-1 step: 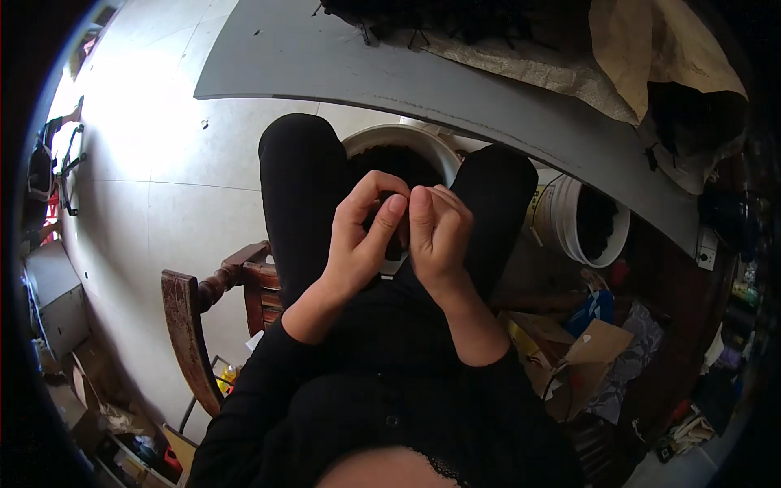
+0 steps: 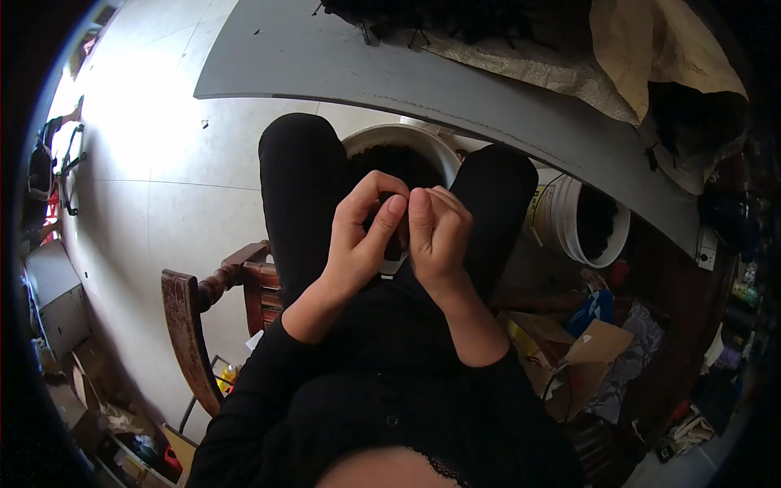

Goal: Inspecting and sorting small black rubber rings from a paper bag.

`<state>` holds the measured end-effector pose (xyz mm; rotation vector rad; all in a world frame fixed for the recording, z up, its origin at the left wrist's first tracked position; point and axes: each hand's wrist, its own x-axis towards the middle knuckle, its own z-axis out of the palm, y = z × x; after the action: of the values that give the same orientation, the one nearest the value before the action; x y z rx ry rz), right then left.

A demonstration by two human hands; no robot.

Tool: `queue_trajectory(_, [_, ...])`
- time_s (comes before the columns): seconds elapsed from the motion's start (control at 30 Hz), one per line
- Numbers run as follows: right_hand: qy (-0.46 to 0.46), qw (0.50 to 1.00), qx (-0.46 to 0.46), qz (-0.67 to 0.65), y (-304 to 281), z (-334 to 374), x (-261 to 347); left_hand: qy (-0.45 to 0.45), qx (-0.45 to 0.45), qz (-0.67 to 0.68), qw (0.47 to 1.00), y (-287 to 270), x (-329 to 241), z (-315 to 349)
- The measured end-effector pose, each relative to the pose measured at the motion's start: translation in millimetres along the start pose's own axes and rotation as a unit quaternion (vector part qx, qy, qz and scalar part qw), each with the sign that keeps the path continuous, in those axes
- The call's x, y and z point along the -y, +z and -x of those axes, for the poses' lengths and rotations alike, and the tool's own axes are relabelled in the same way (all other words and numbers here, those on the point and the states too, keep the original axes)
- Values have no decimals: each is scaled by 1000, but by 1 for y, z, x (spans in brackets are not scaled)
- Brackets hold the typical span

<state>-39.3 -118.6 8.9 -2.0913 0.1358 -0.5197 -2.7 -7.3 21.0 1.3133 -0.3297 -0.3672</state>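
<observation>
My left hand [image 2: 365,232] and my right hand [image 2: 440,237] meet over my lap, between my black-clad knees. Thumbs and forefingers on both sides are bent into a pinch, with the fingertips close together. Whatever they grip, if anything, is too small or hidden behind the fingers to name. Just beyond the hands, a pale round bucket [image 2: 446,156] stands between my legs, holding a dark mass whose kind I cannot tell.
A grey tabletop [image 2: 285,61] crosses ahead, bearing a woven sack [image 2: 537,69] under a black, stringy heap [image 2: 480,20]. A white bucket [image 2: 561,215] with dark contents lies tilted at right. Below it sits an open cardboard box [image 2: 598,346]. A wooden chair arm [image 2: 183,325] curves at left.
</observation>
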Motion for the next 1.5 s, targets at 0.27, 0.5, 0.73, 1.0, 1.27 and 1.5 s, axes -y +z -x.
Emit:
queue_trajectory(0.27, [-113, 991, -52, 59, 3, -4, -5, 46, 25, -62, 997, -15, 11, 0])
queue_trajectory(0.5, [33, 999, 23, -15, -8, 3, 10, 132, -7, -334, 933, -14, 11, -1])
queue_trajectory(0.73, [200, 937, 20, -285, -15, 6, -5, 116, -82, -245, 959, -12, -3, 5])
queue_trajectory(1.0, [231, 884, 113, -390, -21, 6, 0, -22, 42, 75, 996, -29, 6, 6])
queue_trajectory(1.27, [0, 969, 142, -204, -32, -3, 1, -94, 51, 31, 994, -19, -2, 1])
queue_trajectory(1.5, [-73, 988, 49, -131, -17, 5, 2, -90, -20, 91, 992, -12, 13, 7])
